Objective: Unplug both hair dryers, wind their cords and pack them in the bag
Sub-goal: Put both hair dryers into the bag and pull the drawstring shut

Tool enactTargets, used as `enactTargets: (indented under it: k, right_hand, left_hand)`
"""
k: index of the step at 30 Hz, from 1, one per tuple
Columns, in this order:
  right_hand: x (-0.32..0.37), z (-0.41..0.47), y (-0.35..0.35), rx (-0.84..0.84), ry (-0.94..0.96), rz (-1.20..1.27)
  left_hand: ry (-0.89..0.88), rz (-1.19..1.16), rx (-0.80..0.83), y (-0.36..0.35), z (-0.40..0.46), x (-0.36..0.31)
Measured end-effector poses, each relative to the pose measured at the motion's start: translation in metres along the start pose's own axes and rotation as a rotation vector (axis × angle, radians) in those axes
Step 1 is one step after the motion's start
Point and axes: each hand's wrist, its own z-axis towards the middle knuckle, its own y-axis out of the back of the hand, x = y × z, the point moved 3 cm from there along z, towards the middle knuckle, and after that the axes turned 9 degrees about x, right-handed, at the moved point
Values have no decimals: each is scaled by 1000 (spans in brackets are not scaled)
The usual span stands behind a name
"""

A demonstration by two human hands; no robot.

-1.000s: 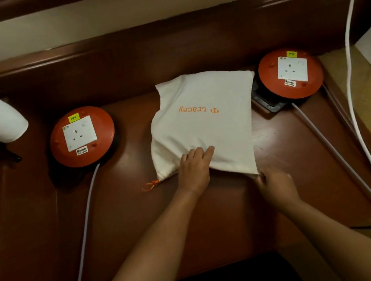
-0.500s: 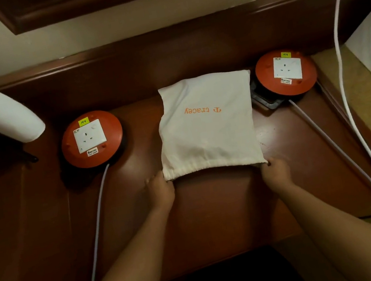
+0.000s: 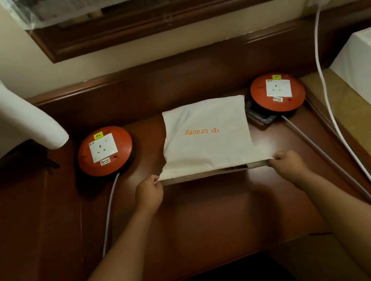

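One wooden desk [image 3: 218,221] fills the lower frame. At centre lies one cream drawstring bag [image 3: 206,136], soft, limp cloth, probably weighted by its contents, best taken at the near hem corners. Two orange cable reels [image 3: 105,150] [image 3: 277,92] flank it, centre-left and centre-right, both sockets bare. Two hands: the left hand [image 3: 149,192] pinches the hem's left corner, the right hand [image 3: 286,163] its right corner. No hair dryers show.
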Motion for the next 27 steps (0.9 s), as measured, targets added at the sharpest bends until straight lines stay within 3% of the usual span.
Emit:
enactTargets:
  k: [7,19,27]
  right_hand:
    - [20,2,41,180,138,76]
    - [-20,8,24,31,129,152]
    - [-42,12,19,-25,80,103]
  left_hand:
    - [-18,1,45,18,-17,-16]
    - [-1,91,-3,-3,-55,-20]
    - [20,142,-156,7,-78,22]
